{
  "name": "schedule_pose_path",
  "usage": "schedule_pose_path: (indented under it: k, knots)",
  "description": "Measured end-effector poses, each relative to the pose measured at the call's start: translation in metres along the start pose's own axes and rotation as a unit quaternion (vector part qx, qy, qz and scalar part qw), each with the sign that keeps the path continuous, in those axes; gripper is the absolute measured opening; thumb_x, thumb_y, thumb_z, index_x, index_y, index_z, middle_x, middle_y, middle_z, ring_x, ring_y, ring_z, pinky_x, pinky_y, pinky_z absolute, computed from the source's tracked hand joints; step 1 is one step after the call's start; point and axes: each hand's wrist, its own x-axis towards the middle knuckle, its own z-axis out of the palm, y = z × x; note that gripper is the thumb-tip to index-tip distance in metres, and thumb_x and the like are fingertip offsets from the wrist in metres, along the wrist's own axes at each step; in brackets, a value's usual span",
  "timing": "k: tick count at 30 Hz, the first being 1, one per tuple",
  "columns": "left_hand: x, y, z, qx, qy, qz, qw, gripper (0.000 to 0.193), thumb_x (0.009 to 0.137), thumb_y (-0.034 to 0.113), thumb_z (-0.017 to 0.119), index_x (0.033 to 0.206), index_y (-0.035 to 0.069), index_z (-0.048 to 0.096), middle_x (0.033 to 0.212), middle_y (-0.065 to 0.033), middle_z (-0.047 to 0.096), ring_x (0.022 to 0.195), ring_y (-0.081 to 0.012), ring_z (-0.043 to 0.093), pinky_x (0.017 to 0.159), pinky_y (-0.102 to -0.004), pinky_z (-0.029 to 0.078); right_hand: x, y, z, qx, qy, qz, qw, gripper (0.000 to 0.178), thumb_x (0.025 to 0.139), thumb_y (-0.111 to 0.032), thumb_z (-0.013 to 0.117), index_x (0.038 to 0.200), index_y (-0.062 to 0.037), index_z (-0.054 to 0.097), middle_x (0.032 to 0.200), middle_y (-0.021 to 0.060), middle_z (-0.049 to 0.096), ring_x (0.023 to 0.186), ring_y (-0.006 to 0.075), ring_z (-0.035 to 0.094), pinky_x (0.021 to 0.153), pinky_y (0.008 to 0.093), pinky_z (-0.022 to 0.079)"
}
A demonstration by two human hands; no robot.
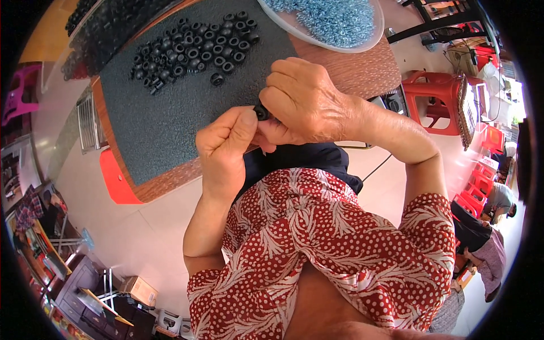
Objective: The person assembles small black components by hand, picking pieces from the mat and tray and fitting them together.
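Observation:
Just above my lap, near the table's front edge, my two hands meet around a small black ring-shaped part (pixel 261 112). Thumb and fingers of my left hand (pixel 226 139) pinch it from the left. My right hand (pixel 303 102) is curled closed against its other side, and its fingertips are partly hidden. A loose heap of similar black ring parts (pixel 195 51), some with open centres showing, lies on the dark grey mat (pixel 164 130) beyond my hands. One black ring (pixel 217 79) sits a little apart at the heap's near edge.
A round white tray (pixel 371 45) heaped with small clear-blue pieces (pixel 334 20) stands at the table's far right. A clear bag of black parts (pixel 107 34) lies far left. Red stools (pixel 433 102) stand at right, a red seat (pixel 118 181) under the table's left edge. People are at far right.

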Motion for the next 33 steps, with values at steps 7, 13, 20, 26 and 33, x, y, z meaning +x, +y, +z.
schedule_pose_path:
  k: [7,13,20,26,33]
  knots:
    - [-0.002,-0.009,0.006,0.035,-0.024,0.075,0.996,0.028,0.094,0.018,0.050,0.088,-0.007,0.061,0.069,-0.0091,0.061,0.056,-0.0138,0.057,0.051,-0.0247,0.047,-0.003,-0.004,-0.001,0.011,-0.012,-0.011,1.000,0.025,0.056,-0.019,0.063,0.058,-0.0057,0.042,0.057,0.0072,0.044,0.053,0.0234,0.046,0.048,0.0352,0.037]
    - [0.002,-0.010,0.009,0.028,-0.001,0.068,0.997,0.025,0.094,0.015,0.050,0.087,-0.006,0.062,0.067,-0.0069,0.061,0.055,-0.0107,0.055,0.049,-0.0215,0.042,-0.006,-0.002,0.000,-0.013,-0.015,-0.018,1.000,0.025,0.057,-0.020,0.063,0.058,-0.0059,0.042,0.056,0.0074,0.044,0.053,0.0233,0.047,0.048,0.0350,0.037]
    - [0.003,-0.003,0.005,0.025,0.022,0.045,0.998,0.025,0.094,0.016,0.049,0.090,-0.006,0.061,0.069,-0.0079,0.063,0.055,-0.0113,0.056,0.050,-0.0215,0.045,-0.003,0.000,0.007,-0.013,-0.009,-0.001,1.000,0.024,0.060,-0.018,0.064,0.060,-0.0050,0.044,0.058,0.0078,0.045,0.056,0.0235,0.048,0.049,0.0349,0.038]
    - [-0.001,0.002,0.005,0.027,0.043,0.089,0.995,0.029,0.094,0.020,0.051,0.095,-0.007,0.061,0.071,-0.0088,0.063,0.058,-0.0128,0.060,0.053,-0.0232,0.050,0.002,-0.001,0.009,0.041,0.016,0.038,0.998,0.029,0.059,-0.014,0.069,0.077,0.0020,0.052,0.066,0.0097,0.047,0.060,0.0253,0.048,0.052,0.0342,0.041]
    - [-0.003,-0.001,0.004,0.037,0.054,0.085,0.994,0.029,0.094,0.019,0.052,0.096,-0.008,0.060,0.071,-0.0094,0.063,0.056,-0.0129,0.059,0.052,-0.0227,0.049,0.004,-0.001,0.008,0.084,-0.003,0.029,0.996,0.028,0.061,-0.016,0.070,0.071,-0.0005,0.049,0.062,0.0091,0.042,0.056,0.0258,0.046,0.050,0.0348,0.039]
